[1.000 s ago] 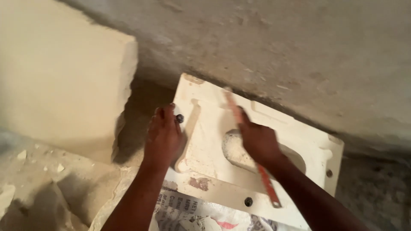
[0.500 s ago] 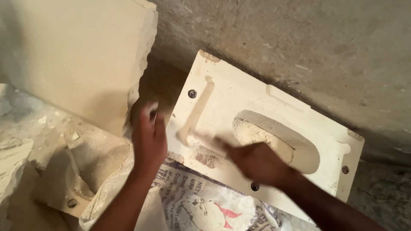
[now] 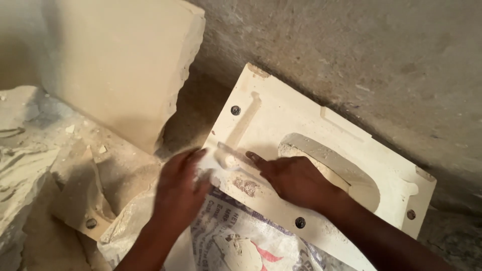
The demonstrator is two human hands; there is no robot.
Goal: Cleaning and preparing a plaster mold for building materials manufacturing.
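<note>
Resting flat on one cream plaster mould slab [image 3: 306, 120], right hand [image 3: 293, 180] fingers spread, left hand [image 3: 178, 188] blurred, grip indeterminate, four dark bolts, one oval cavity [image 3: 334, 168].

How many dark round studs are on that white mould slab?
3 on the white mould slab: one near its top-left end, one on the lower edge, one at the right corner. The hands may hide more.

Only one view on my feed: head camera, worn by person, pitched steeply down and forward. Close range, my frame filled by both hands, left hand [image 3: 178, 188] and right hand [image 3: 293, 180], over pale plaster mould slab [image 3: 321, 135]. Rough grey wall [image 3: 361, 55] crosses top of frame. No second view to overlap.
</note>
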